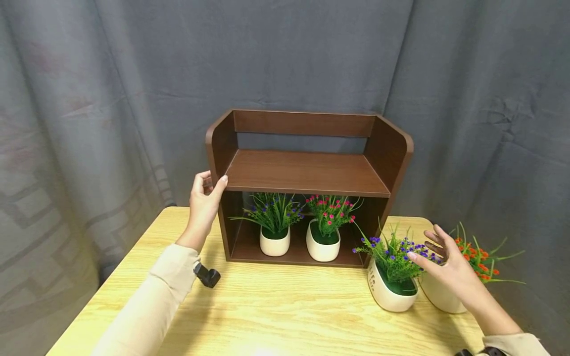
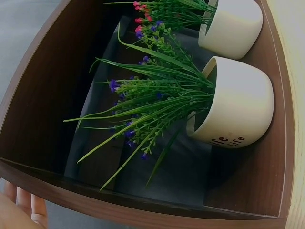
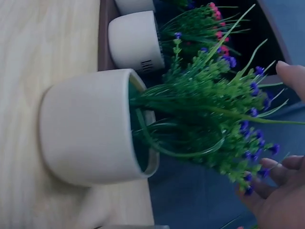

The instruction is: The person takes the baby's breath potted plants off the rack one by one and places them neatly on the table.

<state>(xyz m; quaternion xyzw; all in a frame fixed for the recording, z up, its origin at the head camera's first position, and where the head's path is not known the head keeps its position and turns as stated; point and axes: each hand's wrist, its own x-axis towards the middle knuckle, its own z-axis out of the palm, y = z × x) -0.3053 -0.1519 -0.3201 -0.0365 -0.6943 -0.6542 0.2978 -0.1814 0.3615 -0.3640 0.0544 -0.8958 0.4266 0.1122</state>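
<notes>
My left hand point(image 1: 202, 210) grips the left side panel of a dark brown two-tier shelf point(image 1: 307, 170), thumb at the front edge and fingers on the outer side. In the left wrist view, its fingers point(image 2: 38, 206) show beyond the panel. My right hand point(image 1: 451, 267) is spread, thumb and fingers apart, beside the purple blooms of a potted artificial plant point(image 1: 392, 291) at the shelf's right front corner. In the right wrist view, that plant's white pot point(image 3: 90, 129) stands on the table, and the fingers point(image 3: 271, 174) are close to the flowers without gripping them.
On the shelf's lower tier stand a purple-flowered plant point(image 1: 274, 242) and a pink-flowered plant point(image 1: 322, 244), both in white pots. An orange-flowered plant point(image 1: 441, 296) is partly behind my right hand. All rests on a light wooden table point(image 1: 267, 311) before a grey curtain point(image 1: 307, 54).
</notes>
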